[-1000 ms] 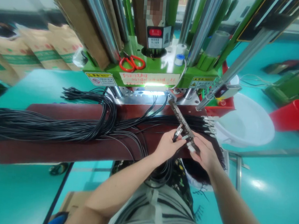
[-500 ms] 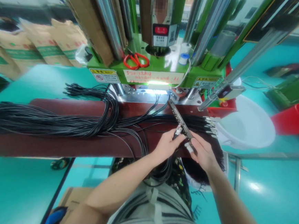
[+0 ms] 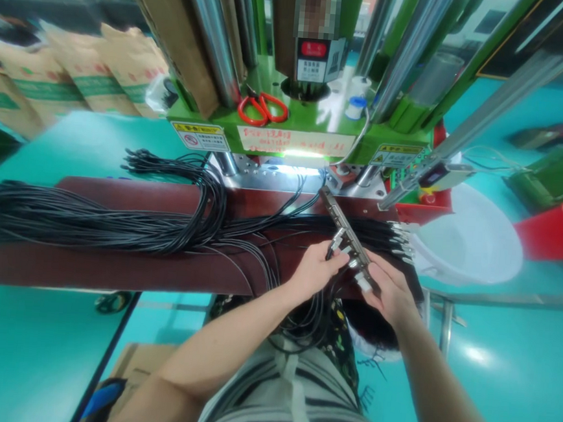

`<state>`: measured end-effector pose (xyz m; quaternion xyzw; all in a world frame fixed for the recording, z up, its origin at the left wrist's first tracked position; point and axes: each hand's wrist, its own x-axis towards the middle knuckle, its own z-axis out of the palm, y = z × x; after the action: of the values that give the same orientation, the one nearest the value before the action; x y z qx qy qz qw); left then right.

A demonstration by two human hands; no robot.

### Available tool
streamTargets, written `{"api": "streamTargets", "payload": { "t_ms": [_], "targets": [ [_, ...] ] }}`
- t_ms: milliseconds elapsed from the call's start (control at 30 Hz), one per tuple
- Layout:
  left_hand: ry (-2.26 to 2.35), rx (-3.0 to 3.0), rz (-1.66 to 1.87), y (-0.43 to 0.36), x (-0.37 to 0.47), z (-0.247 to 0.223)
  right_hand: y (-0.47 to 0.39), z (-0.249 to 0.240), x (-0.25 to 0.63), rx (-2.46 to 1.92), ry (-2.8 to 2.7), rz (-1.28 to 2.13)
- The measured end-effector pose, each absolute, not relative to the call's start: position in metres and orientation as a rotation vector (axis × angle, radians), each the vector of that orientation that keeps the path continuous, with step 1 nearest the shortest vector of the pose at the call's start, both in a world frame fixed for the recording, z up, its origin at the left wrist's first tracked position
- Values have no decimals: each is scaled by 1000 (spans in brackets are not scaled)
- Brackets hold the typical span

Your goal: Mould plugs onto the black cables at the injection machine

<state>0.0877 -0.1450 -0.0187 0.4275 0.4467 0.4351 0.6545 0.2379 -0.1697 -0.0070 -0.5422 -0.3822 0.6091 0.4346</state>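
A long metal mould bar [image 3: 342,222] with small slots lies slantwise over the brown board, its far end near the machine. My right hand [image 3: 389,291] is closed around the near end of the bar. White connector pieces [image 3: 363,282] show beside its fingers. My left hand [image 3: 321,266] pinches a black cable with a metal connector [image 3: 336,240] at the bar's side. Other black cables [image 3: 319,318] hang from there over my lap. Exactly how the connector sits in the bar is too small to tell.
Black cable bundles [image 3: 90,222] lie along the brown board [image 3: 125,270]. Behind stands a green press [image 3: 211,114] with red-handled scissors [image 3: 263,109] on its ledge. At the right are a white tub [image 3: 474,239] and a red bucket [image 3: 557,229]. Paper sacks [image 3: 72,77] stand at the left.
My left fingers have drawn slightly back from the bar, so more of the connectors shows. My right hand keeps hold of the bar's near end. The camera view has shifted a little.
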Motion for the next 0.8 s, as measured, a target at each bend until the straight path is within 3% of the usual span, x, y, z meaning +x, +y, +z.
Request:
{"api": "streamTargets", "payload": {
  "t_ms": [367, 667, 800],
  "targets": [
    [1001, 864, 902, -142, 77, -12, -175, -12, 237, -1473, -1259, 1351],
    [1031, 789, 1237, -142, 70, -14, -171, 6, 232, -1516, -905, 1465],
    [999, 782, 1172, -143, 69, -14, -170, 7, 232, -1523, -921, 1478]
  ]
}}
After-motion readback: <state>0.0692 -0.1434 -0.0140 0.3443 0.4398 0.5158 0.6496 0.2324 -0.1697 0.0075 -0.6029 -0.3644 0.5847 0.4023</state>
